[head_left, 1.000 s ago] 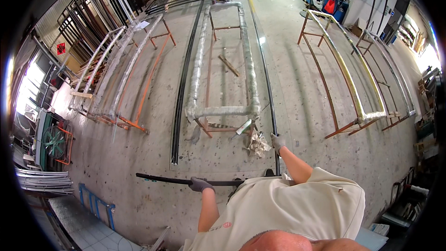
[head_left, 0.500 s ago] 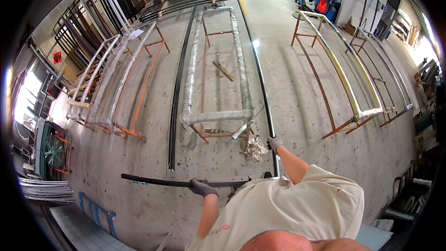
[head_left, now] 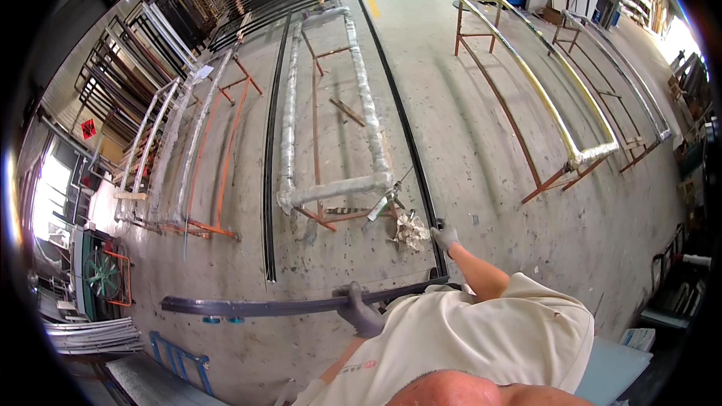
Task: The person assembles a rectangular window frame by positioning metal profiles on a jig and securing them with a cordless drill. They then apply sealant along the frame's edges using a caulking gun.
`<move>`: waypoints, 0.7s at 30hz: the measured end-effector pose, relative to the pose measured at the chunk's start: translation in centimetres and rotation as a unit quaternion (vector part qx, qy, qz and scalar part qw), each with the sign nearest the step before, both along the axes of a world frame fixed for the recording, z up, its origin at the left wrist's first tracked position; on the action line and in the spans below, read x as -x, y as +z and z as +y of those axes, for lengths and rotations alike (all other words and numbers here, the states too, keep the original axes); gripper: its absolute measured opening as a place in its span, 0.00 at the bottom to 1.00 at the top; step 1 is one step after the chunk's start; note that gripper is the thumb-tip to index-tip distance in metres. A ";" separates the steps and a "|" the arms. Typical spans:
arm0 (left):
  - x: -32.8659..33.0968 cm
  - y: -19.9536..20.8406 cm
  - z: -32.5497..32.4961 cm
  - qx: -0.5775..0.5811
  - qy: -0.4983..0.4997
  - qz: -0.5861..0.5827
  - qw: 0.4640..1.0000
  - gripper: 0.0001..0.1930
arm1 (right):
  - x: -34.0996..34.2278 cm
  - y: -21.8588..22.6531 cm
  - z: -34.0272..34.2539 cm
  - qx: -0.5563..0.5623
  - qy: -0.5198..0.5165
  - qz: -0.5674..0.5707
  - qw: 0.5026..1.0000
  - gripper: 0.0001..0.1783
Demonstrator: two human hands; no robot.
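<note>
- Holding the black frame (head_left: 256, 307), you have three sides that look joined around the wrapped stand (head_left: 331, 192); it isn't set down.
- Separate black bars (head_left: 269, 210) seem unattached.
- Your left hand (head_left: 361, 313) curls its fingers over the near side; your right hand (head_left: 445, 236) closes round the long side.
- Their undersides are hidden; the far side is cut off.

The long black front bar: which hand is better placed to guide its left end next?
Probably left: the grey-gloved left hand touches the front bar, nearer that end; the grey-gloved right hand holds the black side bar.
</note>
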State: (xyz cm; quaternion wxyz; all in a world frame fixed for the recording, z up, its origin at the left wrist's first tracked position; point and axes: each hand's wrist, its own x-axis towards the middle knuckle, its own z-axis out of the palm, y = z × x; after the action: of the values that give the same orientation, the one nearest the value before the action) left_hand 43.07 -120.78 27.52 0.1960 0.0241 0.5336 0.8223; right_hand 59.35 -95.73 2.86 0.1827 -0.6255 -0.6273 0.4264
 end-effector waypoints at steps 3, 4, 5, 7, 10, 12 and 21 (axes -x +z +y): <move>-3.1 1.0 1.5 -0.018 -0.020 0.045 0.999 0.09 | -3.1 0.2 -1.9 -0.042 0.067 -0.028 0.997 0.29; -4.0 1.3 2.1 -0.025 -0.023 0.061 0.998 0.10 | -4.0 0.1 -2.2 -0.037 0.069 -0.028 0.997 0.30; -4.7 1.4 2.2 -0.012 -0.029 0.072 0.997 0.10 | -4.5 0.4 -3.0 -0.030 0.077 -0.027 0.996 0.31; -6.2 1.8 2.5 0.014 -0.043 0.092 0.995 0.11 | -5.7 -0.4 -4.5 -0.023 0.093 -0.023 0.995 0.33; -8.9 1.5 3.2 0.032 -0.108 0.204 0.973 0.12 | -7.1 -0.9 -5.9 -0.046 0.064 -0.033 0.996 0.32; -10.2 2.2 3.2 0.055 -0.176 0.244 0.952 0.12 | -7.9 -0.2 -6.6 -0.033 0.066 -0.028 0.997 0.29; -17.1 4.8 7.9 0.020 -0.473 0.249 0.845 0.14 | -12.2 -2.6 -7.2 -0.027 0.041 0.069 0.996 0.20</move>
State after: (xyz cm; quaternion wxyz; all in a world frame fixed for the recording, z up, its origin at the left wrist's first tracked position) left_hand 60.18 -112.92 32.36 0.4227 0.4734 0.5047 0.5852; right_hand 71.57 -102.96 0.23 0.2246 -0.5632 -0.6497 0.4586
